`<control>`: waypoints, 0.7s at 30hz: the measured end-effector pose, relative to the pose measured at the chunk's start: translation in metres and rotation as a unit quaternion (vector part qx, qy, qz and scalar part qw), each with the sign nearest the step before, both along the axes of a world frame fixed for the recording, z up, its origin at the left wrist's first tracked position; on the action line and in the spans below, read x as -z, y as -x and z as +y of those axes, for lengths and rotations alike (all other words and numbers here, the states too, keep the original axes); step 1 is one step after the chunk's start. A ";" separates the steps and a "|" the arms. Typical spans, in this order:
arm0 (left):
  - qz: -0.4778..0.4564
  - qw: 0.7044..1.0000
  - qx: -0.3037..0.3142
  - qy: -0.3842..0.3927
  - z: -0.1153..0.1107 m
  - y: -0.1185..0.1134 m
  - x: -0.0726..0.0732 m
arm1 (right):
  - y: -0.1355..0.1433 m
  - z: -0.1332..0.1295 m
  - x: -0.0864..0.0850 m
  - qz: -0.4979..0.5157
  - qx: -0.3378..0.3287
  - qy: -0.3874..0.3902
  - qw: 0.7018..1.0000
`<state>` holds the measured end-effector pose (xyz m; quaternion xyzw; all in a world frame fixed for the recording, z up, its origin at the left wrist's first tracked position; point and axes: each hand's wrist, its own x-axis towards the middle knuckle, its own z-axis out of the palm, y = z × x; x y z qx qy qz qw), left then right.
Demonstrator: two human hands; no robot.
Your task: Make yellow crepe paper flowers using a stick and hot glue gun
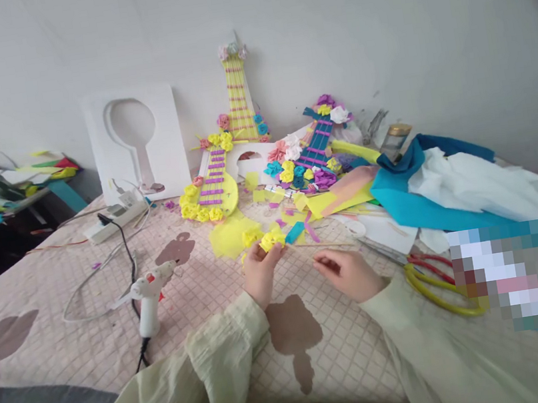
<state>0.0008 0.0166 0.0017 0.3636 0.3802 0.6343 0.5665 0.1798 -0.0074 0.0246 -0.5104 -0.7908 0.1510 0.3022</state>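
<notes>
Between the fingers of my left hand (pixel 261 275) is a yellow crepe-paper flower (pixel 271 239), held just above the table. My right hand (pixel 347 272) is closed in a pinch a little to its right. A thin pale strand seems to run from the flower toward those fingers, but what they hold is too small to make out. Beyond the flower lie a yellow paper sheet (pixel 226 236) and a small blue paper piece (pixel 294 232). A thin stick (pixel 328 244) rests just past my right fingertips.
A white glue gun (pixel 149 303) stands left, its cord near a power strip (pixel 117 219). Scissors (pixel 444 290) lie right, beside blue and white paper (pixel 478 180). Behind are flower-trimmed yellow (pixel 220 188) and blue (pixel 315 147) instrument shapes and a white cut-out board (pixel 169 142).
</notes>
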 end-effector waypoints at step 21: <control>0.113 0.971 0.191 -0.091 -0.009 -0.005 -0.031 | 0.004 0.029 -0.029 0.245 -0.073 0.161 0.953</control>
